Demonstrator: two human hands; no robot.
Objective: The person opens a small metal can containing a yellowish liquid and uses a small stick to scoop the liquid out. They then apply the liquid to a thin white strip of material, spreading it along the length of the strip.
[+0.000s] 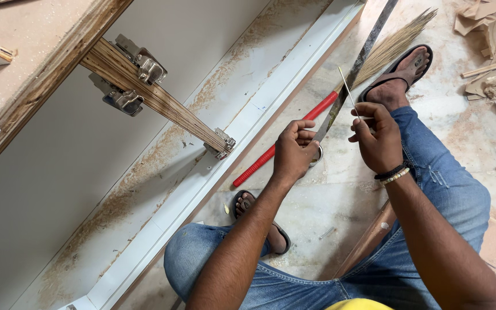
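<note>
L hand grips blade low end; R hand pinches thin stick beside blade. Blade likely stiff, sharp-edged: hold flats.

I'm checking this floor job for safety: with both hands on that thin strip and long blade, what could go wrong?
1. The left hand grips the long grey metal blade bare, so a slip could cut the fingers.
2. The right hand pinches the thin pale strip close to that blade.
3. The loose grey screw lies near the open brown sandal; it might get stepped on.
</note>
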